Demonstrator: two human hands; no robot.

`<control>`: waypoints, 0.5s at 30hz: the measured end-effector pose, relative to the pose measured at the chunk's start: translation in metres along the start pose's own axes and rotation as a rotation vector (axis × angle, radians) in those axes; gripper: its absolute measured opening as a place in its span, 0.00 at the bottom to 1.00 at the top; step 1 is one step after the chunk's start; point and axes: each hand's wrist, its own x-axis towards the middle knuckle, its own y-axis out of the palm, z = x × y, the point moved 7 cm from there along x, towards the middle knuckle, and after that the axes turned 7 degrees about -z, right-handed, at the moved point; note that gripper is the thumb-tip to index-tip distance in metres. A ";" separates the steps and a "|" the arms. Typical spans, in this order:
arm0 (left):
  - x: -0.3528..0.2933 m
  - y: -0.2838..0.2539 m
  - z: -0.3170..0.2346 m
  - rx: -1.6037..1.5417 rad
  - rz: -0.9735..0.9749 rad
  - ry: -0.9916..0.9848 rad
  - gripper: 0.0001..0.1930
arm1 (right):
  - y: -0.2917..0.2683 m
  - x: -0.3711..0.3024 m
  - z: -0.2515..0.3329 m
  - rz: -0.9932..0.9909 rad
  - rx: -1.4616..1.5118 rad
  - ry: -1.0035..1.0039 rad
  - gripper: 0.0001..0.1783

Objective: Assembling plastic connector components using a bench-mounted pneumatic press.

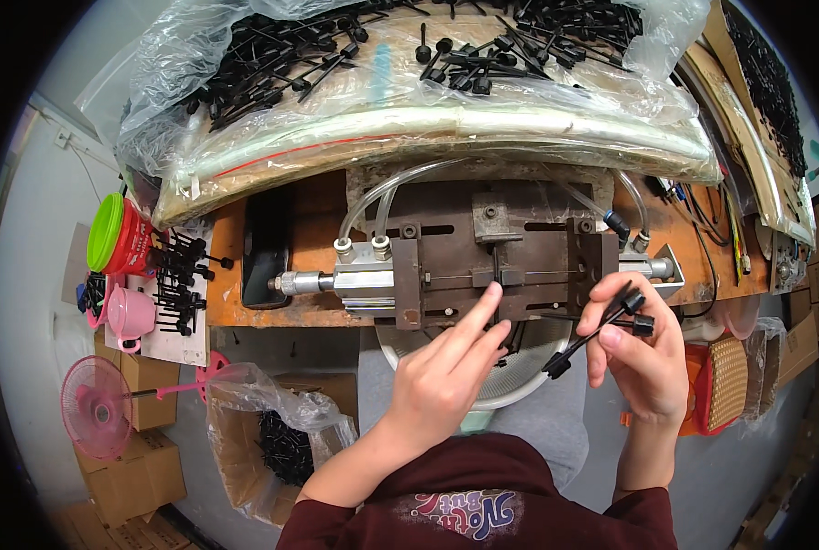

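My left hand point(439, 383) reaches over a dark metal clamping fixture point(442, 213), fingers stretched out. Its index fingertip touches, or nearly touches, a thin black stemmed part point(497, 261) lying in the middle of the fixture. To the right, my right hand point(646, 362) pinches several black plastic stems with knobbed ends point(570, 353) between thumb and fingers, fanned at different angles. Under the fixture's front edge a pale mesh basket point(509, 401) rests over my lap, with a few black stems in it, partly hidden by my left hand.
Silver air cylinders point(365, 280) with clear hoses point(365, 203) flank the fixture on the orange bench point(229, 298). Behind it, a plastic-covered shelf point(409, 137) carries heaps of black stems. At left stand a pink cup point(132, 312), a red tub point(134, 240) and a pink fan point(96, 406).
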 end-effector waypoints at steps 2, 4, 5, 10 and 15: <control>0.001 0.008 -0.002 0.112 0.039 0.052 0.15 | -0.008 -0.004 -0.002 -0.007 0.024 -0.007 0.17; 0.002 0.014 -0.003 0.211 0.067 0.103 0.14 | -0.013 -0.007 -0.003 -0.023 -0.015 -0.019 0.16; 0.002 0.016 -0.003 0.267 0.083 0.131 0.13 | -0.016 -0.008 -0.005 -0.034 -0.001 -0.022 0.14; 0.007 0.015 -0.006 0.282 0.091 0.129 0.13 | -0.024 -0.011 -0.010 -0.067 0.002 0.007 0.12; 0.008 0.014 -0.003 0.249 0.099 0.088 0.13 | -0.026 -0.010 -0.016 -0.080 0.017 0.008 0.10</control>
